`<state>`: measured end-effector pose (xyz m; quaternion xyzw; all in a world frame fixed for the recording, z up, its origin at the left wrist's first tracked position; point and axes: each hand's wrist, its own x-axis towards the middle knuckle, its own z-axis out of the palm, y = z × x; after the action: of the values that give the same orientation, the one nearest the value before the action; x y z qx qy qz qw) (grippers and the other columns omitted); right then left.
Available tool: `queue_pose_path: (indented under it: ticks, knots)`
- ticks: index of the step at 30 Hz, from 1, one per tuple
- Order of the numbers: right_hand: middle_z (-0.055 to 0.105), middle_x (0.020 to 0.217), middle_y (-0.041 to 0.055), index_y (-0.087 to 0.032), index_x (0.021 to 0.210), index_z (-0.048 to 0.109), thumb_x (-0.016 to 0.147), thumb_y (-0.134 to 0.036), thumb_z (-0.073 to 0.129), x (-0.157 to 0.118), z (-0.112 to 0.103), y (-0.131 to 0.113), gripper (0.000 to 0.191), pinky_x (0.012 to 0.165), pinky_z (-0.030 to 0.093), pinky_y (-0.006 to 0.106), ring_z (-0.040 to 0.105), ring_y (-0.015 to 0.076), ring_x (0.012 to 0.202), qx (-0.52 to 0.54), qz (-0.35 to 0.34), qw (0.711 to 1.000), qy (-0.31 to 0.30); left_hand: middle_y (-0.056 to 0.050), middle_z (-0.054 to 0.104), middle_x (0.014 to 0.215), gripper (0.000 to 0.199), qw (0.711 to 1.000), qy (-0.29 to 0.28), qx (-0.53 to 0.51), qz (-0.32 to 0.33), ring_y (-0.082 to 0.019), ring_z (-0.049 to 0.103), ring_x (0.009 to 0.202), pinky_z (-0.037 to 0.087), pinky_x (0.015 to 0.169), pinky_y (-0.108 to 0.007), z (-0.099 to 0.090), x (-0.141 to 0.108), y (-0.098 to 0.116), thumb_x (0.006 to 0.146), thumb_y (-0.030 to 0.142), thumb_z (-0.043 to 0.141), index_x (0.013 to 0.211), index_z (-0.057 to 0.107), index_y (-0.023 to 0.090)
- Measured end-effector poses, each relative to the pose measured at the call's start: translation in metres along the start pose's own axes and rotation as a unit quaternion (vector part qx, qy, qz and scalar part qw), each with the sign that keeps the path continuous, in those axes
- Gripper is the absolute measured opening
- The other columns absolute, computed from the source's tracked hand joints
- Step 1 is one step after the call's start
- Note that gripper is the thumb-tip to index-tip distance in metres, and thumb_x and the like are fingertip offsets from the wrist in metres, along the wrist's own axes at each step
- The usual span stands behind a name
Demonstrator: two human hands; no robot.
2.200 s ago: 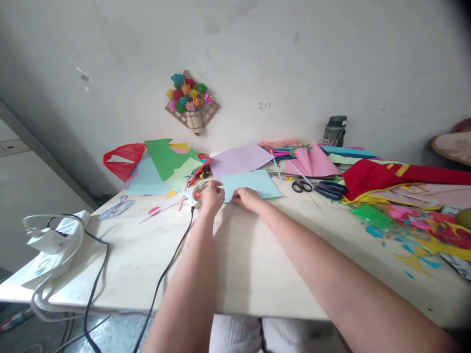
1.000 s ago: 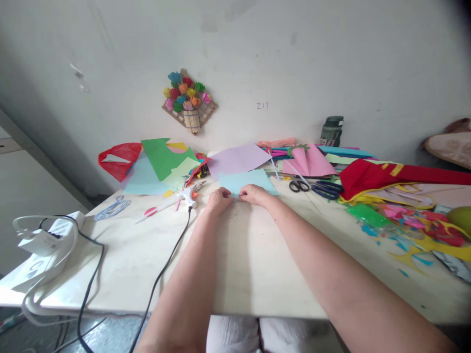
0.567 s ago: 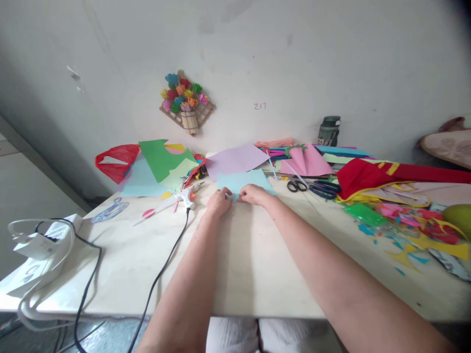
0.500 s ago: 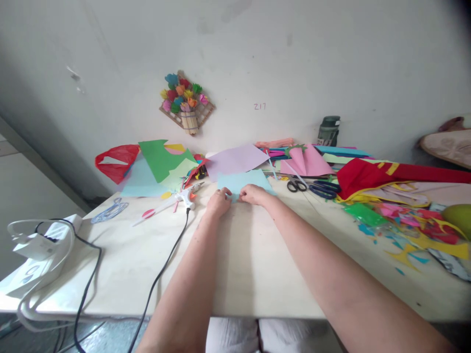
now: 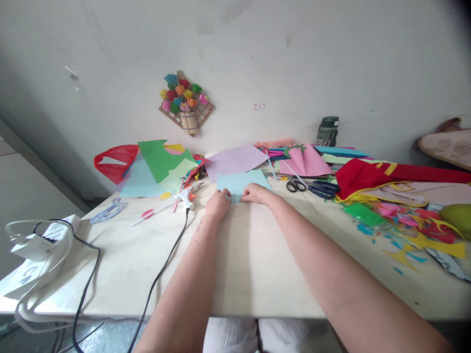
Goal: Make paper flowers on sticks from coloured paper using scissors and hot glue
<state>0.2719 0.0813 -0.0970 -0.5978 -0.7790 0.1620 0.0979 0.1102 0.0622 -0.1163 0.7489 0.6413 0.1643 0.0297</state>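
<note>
Head view: a light blue sheet [image 5: 245,180] lies on the counter [image 5: 268,274] in front of the person, its far edge beside the lilac sheet [image 5: 235,162]. State of work: the exposed part of the blue sheet looks flat, with no cut-out or attached piece visible. Whether its near edge is creased or folded cannot be told, as the fingers cover much of it. Judged from this, work on the sheet is at an early stage, with the handling along that edge unfinished. The glue gun [image 5: 185,197] lies unheld left of the sheet; the black-handled scissors [image 5: 296,186] lie unheld to its right.

Pose: both arms reach forward, nearly straight, converging at the near edge. Left hand [image 5: 218,202] is at the near left corner, fingers curled, back up; grip on the paper cannot be told. Right hand [image 5: 254,194] comes in from the right, wrist bent inward, fingertips drawn narrow at the same edge; what lies between them is too small to tell. A short gap separates the hands.
</note>
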Motion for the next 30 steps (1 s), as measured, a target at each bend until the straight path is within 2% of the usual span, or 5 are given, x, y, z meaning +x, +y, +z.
queue_pose_path:
  ticks: [8,14,22,26,30]
  knots:
    - [0.063,0.068,-0.0009,-0.02,0.076,0.067,0.065,-0.033,0.06,0.001,-0.002,0.007,0.018,0.05,0.032,0.018,0.052,0.0092,0.059,0.005,0.013,1.0,-0.006,-0.005,0.056,0.096,0.02,1.0,-0.006,-0.009,-0.024,-0.018,0.054,0.085,0.041,0.067,-0.028,-0.002,-0.002,0.001,0.077,0.026,0.041,0.095,0.049,0.026]
    - [0.064,0.069,-0.0002,-0.02,0.076,0.068,0.064,-0.031,0.061,0.002,-0.001,0.008,0.018,0.051,0.033,0.018,0.053,0.0098,0.061,0.023,0.004,1.0,-0.006,-0.001,0.06,0.081,0.015,0.998,0.002,-0.051,-0.026,-0.016,0.056,0.075,0.039,0.061,-0.025,-0.001,-0.001,-0.004,0.076,0.03,0.043,0.088,0.051,0.025]
    - [0.064,0.069,-0.0002,-0.019,0.076,0.068,0.063,-0.029,0.061,0.007,0.005,0.013,0.018,0.052,0.034,0.018,0.054,0.0098,0.061,0.047,-0.014,0.999,0.004,-0.001,0.061,0.08,0.014,0.999,0.01,-0.049,-0.012,-0.015,0.055,0.074,0.039,0.061,-0.023,-0.003,-0.002,-0.005,0.073,0.031,0.048,0.083,0.054,0.024]
    - [0.065,0.071,-0.0005,-0.018,0.077,0.067,0.066,-0.031,0.059,0.007,0.012,0.009,0.019,0.053,0.034,0.018,0.054,0.0097,0.062,0.062,-0.043,0.997,0.029,-0.001,0.062,0.081,0.014,0.999,0.004,-0.048,-0.014,-0.015,0.055,0.075,0.039,0.063,-0.023,-0.004,-0.002,-0.003,0.073,0.03,0.048,0.083,0.055,0.024]
    - [0.065,0.073,-0.0008,-0.021,0.075,0.067,0.068,-0.036,0.057,0.003,0.015,-0.004,0.019,0.056,0.034,0.019,0.055,0.0111,0.066,0.024,-0.038,0.997,0.055,-0.001,0.062,0.084,0.014,0.999,0.0,-0.044,-0.013,-0.015,0.055,0.078,0.04,0.065,-0.024,-0.003,-0.002,-0.003,0.073,0.031,0.048,0.083,0.056,0.024]
